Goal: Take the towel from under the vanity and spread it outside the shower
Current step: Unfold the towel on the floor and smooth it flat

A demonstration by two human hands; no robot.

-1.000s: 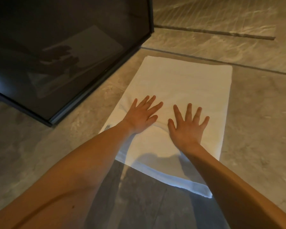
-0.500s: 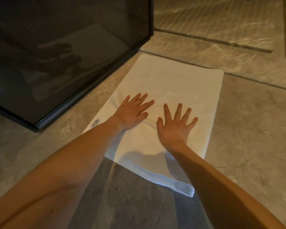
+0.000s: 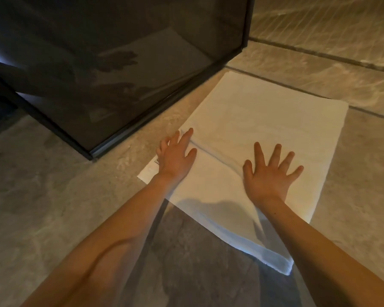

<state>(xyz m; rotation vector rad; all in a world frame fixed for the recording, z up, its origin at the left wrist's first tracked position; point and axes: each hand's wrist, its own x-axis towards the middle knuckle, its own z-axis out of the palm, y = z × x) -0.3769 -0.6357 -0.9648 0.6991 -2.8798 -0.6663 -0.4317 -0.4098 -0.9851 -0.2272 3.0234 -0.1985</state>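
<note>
Towel: a white towel (image 3: 259, 134) lies spread flat on the stone floor (image 3: 53, 196), just beside the dark glass shower door (image 3: 98, 74), its far edge along a floor joint.
Towel crease: a shallow ridge runs across the cloth from the left hand toward the right hand.
Towel label: a small tag shows at the left edge, partly hidden by the left wrist.
Left hand: the left hand (image 3: 175, 157) rests palm down at the towel's left edge, fingers (image 3: 187, 135) spread loosely, some reaching over the edge toward the floor; it holds nothing.
Right hand: the right hand (image 3: 268, 176) lies flat on the middle of the towel, fingers splayed wide, gripping nothing.
Glass: the door reflects the hands and the towel faintly.
Near corner: the towel's near right corner lies in shadow between the forearms.
</note>
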